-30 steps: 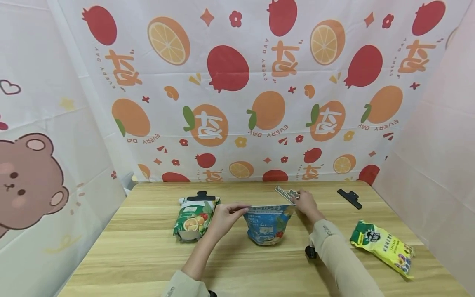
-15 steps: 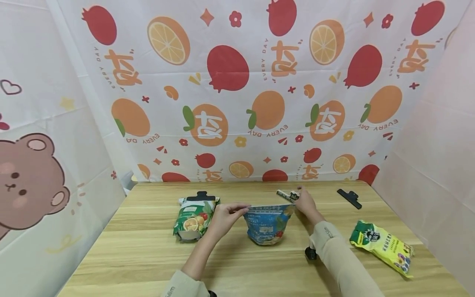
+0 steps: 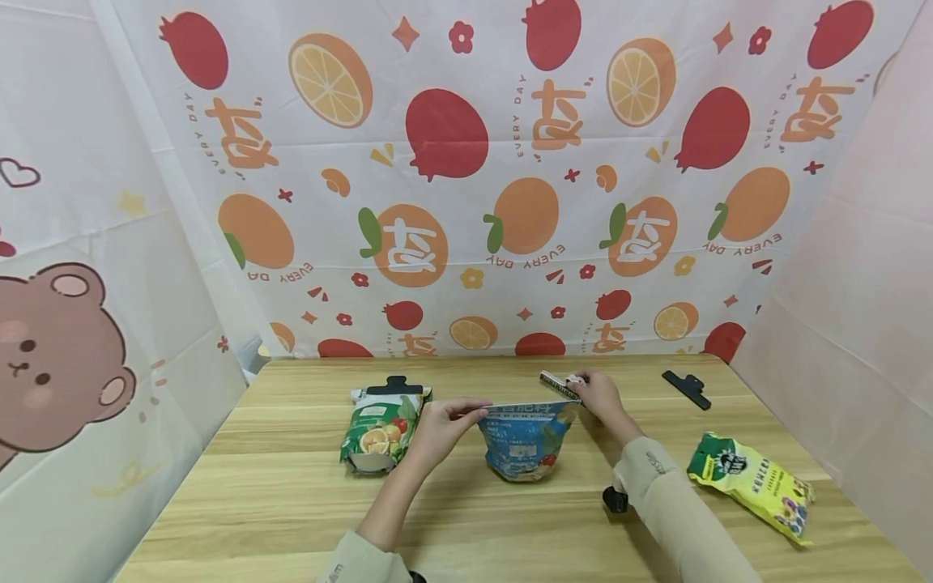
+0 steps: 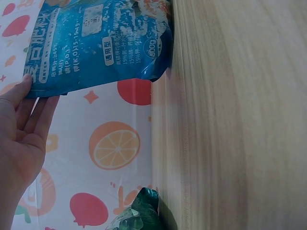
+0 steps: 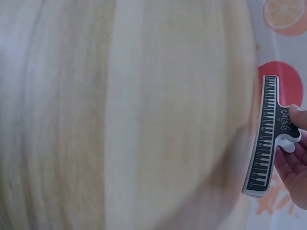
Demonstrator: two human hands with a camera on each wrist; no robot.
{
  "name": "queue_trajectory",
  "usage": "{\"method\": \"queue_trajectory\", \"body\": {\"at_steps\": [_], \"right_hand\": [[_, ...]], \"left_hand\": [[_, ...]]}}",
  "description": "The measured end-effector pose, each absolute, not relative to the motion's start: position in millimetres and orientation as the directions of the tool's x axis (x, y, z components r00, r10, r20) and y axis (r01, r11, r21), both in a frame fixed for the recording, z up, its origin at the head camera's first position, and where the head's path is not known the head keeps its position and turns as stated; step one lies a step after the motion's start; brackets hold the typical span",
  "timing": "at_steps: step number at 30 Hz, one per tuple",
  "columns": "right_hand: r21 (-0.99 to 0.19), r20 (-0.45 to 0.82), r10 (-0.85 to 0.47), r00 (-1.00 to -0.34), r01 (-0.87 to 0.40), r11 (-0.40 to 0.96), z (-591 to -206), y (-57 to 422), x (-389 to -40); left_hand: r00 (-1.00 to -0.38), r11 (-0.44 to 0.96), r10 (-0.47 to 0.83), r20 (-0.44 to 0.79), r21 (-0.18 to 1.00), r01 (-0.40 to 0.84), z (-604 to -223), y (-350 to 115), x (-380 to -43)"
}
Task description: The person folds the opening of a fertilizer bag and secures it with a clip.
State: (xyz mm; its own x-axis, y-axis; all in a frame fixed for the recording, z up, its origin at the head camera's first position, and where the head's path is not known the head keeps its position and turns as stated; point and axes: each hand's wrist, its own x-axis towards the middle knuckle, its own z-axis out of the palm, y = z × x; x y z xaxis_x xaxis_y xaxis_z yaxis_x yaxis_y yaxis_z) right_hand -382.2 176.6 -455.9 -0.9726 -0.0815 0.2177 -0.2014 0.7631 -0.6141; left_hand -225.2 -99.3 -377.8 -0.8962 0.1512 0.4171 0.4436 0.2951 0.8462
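A blue fertilizer bag (image 3: 521,447) with white printing stands upright on the wooden table in the head view. My left hand (image 3: 441,429) pinches its top left corner between thumb and fingers; the left wrist view shows this grip on the bag (image 4: 103,48) too. Behind the bag's top right corner, my right hand (image 3: 603,405) holds a bag clip (image 3: 558,386). In the right wrist view the clip (image 5: 264,139) has a piano-key pattern and "Music" lettering, with thumb and fingers on its handle. The clip is apart from the bag's top edge.
To the left lies a green bag (image 3: 377,436) with fruit pictures, a black clip (image 3: 396,387) across its top. Another black clip (image 3: 688,390) lies at the back right. A yellow bag (image 3: 758,490) rests near the table's (image 3: 255,502) right edge.
The piano-key clip has turned in my right hand, so its printed face shows less to the head view than one second ago. The left hand and blue bag stay put.
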Motion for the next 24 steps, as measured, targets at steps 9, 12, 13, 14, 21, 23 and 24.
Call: {"method": "queue_trajectory", "body": {"at_steps": [9, 12, 13, 14, 21, 23, 24], "right_hand": [[-0.577, 0.319, -0.202, -0.926, -0.359, 0.734, -425.0, 172.5, -368.8], [-0.566, 0.353, -0.233, -0.906, -0.405, 0.718, -409.0, 169.2, -359.6], [-0.56, 0.366, -0.246, -0.898, -0.423, 0.712, -403.1, 168.0, -356.2], [-0.557, 0.376, -0.254, -0.891, -0.437, 0.706, -396.9, 166.7, -352.5], [-0.502, 0.436, -0.339, -0.834, -0.537, 0.678, -359.8, 156.5, -329.3], [-0.483, 0.448, -0.357, -0.82, -0.558, 0.675, -350.3, 153.2, -321.6], [-0.475, 0.453, -0.366, -0.813, -0.568, 0.672, -345.8, 151.7, -317.7]], "left_hand": [[-0.896, 0.294, 0.153, 0.417, 0.846, 0.444, -378.9, -99.6, -225.4], [-0.895, 0.297, 0.153, 0.419, 0.844, 0.446, -378.8, -99.5, -225.5], [-0.895, 0.298, 0.154, 0.418, 0.845, 0.445, -378.7, -99.5, -225.6], [-0.895, 0.298, 0.155, 0.418, 0.844, 0.445, -378.6, -99.4, -225.6], [-0.898, 0.298, 0.153, 0.412, 0.847, 0.44, -378.6, -99.9, -225.2], [-0.898, 0.297, 0.152, 0.412, 0.848, 0.439, -378.5, -100.0, -225.1], [-0.899, 0.296, 0.153, 0.41, 0.849, 0.437, -378.5, -99.9, -225.1]]}}
